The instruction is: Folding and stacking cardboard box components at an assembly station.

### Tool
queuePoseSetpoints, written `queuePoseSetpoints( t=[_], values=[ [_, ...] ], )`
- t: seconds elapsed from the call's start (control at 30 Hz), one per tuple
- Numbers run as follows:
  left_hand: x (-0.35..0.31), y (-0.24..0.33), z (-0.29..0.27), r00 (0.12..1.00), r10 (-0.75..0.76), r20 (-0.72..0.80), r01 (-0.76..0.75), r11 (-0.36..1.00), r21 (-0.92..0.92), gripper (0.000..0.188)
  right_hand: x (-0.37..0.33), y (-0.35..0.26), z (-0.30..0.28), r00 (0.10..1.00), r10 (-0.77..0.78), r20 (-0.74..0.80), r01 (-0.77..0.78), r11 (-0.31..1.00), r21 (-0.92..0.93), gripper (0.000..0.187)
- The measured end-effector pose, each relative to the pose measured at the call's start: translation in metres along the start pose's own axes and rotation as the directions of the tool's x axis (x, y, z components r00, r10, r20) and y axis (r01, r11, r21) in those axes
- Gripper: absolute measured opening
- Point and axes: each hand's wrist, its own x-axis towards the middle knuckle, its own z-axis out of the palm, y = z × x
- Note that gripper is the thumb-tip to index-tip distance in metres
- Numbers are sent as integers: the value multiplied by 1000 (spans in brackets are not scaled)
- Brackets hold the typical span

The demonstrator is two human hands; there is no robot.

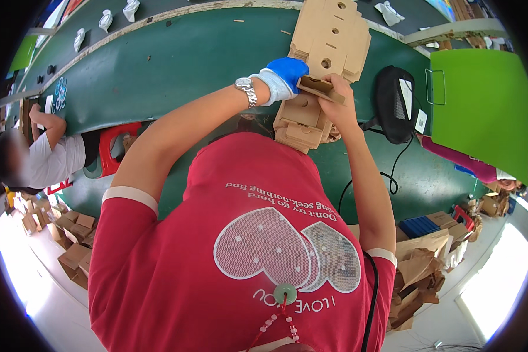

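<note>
A small, partly folded brown cardboard box (pixel 321 89) is between my two hands, over the far part of the table. My left hand (pixel 283 77), in a white and blue work glove, closes on its left end; the fingertips are partly hidden. At the right end, my bare right hand (pixel 338 104) grips the box with fingers and thumb bent round its side. Just beyond my hands lies a stack of flat die-cut cardboard blanks (pixel 334 35) with round holes. On the near side, against my body, are more brown cardboard pieces (pixel 302 120), some with raised walls.
The green table (pixel 205 70) runs left to right. A black mesh-sided case (pixel 394 102) with a cable lies right of my hands, before a bright green panel (pixel 484 111). Small white packets (pixel 105 20) sit on the far strip. Another person (pixel 53 152) sits at left near a red stool (pixel 112 149).
</note>
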Motion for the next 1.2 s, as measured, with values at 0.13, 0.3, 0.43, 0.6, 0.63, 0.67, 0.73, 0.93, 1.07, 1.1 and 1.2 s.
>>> queuePoseSetpoints(
  t=[0.13,0.3,0.43,0.6,0.63,0.67,0.73,0.93,1.07,1.1,1.2],
  values=[
    [-5,1,6,983,41,-179,-42,999,-2,34,2,-9,-3,997,-7,-77,8,1000,11,35],
    [10,5,7,986,-3,-167,-3,999,-34,14,5,8,-8,995,-6,-103,4,1000,-19,32],
    [7,0,7,984,6,-177,-12,1000,-29,16,12,5,-11,996,87,-22,-87,996,2,30],
    [7,-3,2,990,-139,-32,133,979,-154,31,19,9,-12,994,110,2,-109,994,-20,28],
    [4,-4,1,992,-73,-105,56,987,-151,32,18,10,-12,1000,1,-28,-2,1000,-13,26],
    [3,2,-6,990,-135,28,138,957,-256,43,18,12,-11,997,-59,-54,56,997,-46,22],
    [-24,15,-13,936,-343,75,331,794,-510,66,15,11,-13,998,41,-45,-39,998,48,24],
    [-48,30,-52,799,-387,460,572,252,-780,64,34,-17,-27,914,384,129,-405,872,275,38],
    [-10,21,-90,821,-448,354,446,115,-888,56,50,-38,-42,856,516,-13,-349,598,722,68],
    [8,-6,-83,812,-497,306,422,137,-896,55,49,-38,-49,851,525,-34,-340,599,725,68],
    [81,-61,-102,892,-453,15,151,266,-952,37,35,-46,-58,767,626,-141,-310,555,772,51]
  ],
)
